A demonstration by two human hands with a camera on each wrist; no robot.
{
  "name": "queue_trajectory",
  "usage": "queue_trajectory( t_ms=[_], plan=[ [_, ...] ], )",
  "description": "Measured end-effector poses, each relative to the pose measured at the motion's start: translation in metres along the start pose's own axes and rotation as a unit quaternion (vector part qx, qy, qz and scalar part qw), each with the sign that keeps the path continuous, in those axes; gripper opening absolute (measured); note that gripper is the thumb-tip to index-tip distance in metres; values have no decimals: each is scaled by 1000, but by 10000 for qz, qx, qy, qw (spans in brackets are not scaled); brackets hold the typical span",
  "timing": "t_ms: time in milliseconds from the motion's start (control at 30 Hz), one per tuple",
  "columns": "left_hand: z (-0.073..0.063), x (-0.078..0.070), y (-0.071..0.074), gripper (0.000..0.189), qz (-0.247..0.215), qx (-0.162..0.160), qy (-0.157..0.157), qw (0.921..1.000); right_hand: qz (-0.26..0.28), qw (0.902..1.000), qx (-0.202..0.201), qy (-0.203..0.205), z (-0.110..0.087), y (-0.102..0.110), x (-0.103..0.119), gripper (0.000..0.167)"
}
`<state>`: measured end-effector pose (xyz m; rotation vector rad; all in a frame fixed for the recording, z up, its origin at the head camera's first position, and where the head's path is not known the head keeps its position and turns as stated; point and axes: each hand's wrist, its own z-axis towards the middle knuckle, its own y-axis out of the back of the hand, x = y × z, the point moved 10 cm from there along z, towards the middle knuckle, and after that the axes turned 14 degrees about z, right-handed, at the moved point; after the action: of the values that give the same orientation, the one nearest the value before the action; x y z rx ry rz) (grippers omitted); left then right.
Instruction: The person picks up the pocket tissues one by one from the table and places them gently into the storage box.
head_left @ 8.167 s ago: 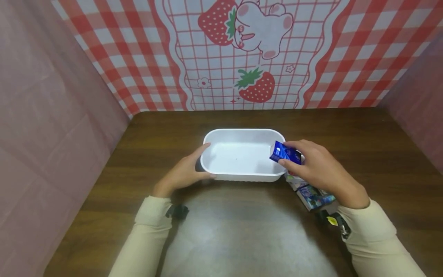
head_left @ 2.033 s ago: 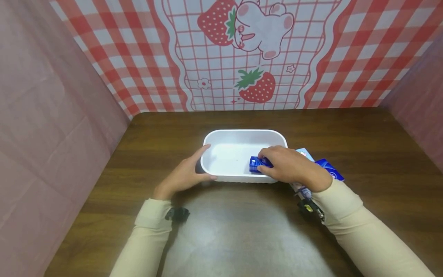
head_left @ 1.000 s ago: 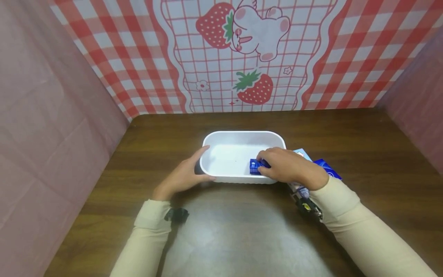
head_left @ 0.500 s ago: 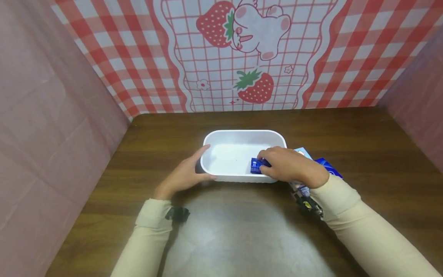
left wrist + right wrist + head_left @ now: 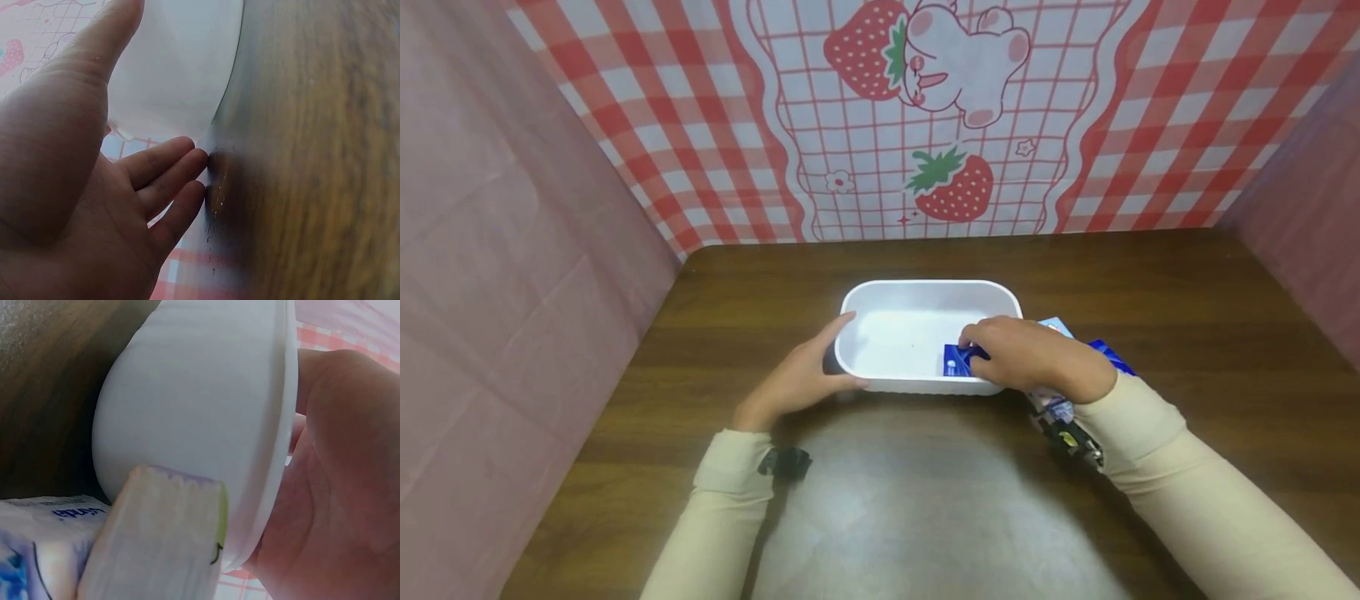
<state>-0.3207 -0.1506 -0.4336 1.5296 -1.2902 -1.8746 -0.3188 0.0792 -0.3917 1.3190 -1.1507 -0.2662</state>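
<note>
The fingertips and thumb of the right hand (image 5: 1032,357) pinch a blue pack (image 5: 954,360) inside the white tub (image 5: 925,386), at its near right corner; only the head view shows this grip, since in the right wrist view the tub's end wall hides the fingertips and the pack. The left hand (image 5: 796,379) stands wide, thumb at the near edge of the tub's left end and forefinger at the rim farther back. The left wrist view adds what the head view leaves hidden: three other fingers (image 5: 175,178), loosely straight, lie low by the tub's end, their tips close to the tabletop (image 5: 887,475). The right hand comes over the tub's right rim, knuckles up, its wrist outside; the left hand is turned with its palm toward the tub. Beyond the right rim, partly under the right forearm, lie a light blue pack (image 5: 1057,327) and another blue pack (image 5: 1108,353). The right wrist view shows more there: a white pack (image 5: 53,550) with blue lettering and a wrapped pack (image 5: 159,540) with a green edge, both near the outer wall. Both forearms, in cream sleeves (image 5: 730,500), reach in from the tabletop's near edge; a checked cloth (image 5: 955,125) hangs behind its far edge.
</note>
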Motion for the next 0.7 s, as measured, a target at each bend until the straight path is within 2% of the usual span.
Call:
queue_trajectory(
  t_ms=[367, 700],
  plan=[
    [1, 1, 1, 103, -51, -12, 66, 10000, 15, 9991, -297, 315, -1, 5, 5, 32],
    [0, 1, 0, 103, -80, 1, 85, 9999, 209, 9955, -837, 403, -5, 10, 2, 32]
  ],
)
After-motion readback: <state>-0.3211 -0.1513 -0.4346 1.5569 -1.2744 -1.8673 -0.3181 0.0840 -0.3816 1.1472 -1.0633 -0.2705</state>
